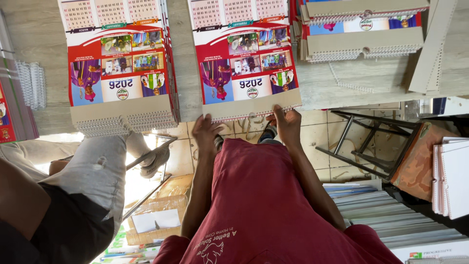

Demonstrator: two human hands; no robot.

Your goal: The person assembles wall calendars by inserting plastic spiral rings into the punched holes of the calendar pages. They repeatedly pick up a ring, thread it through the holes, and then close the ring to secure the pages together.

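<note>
At centre frame, both hands grip the wire-bound cardboard edge of a red printed calendar on a grey wooden table: left hand and right hand pinch it, apparently steadying the white spiral binding. A matching calendar stack lies at upper left.

Both arms reach forward, left hand and right hand with fingers curled.

calendar: glossy printed paper, with a matt grey cardboard backing strip.
binding wire: thin white-coated metal loops.
table: pale wood grain, matt.
shirt: maroon cloth, soft and matt.
floor: smooth cream tiles, slightly shiny.
</note>
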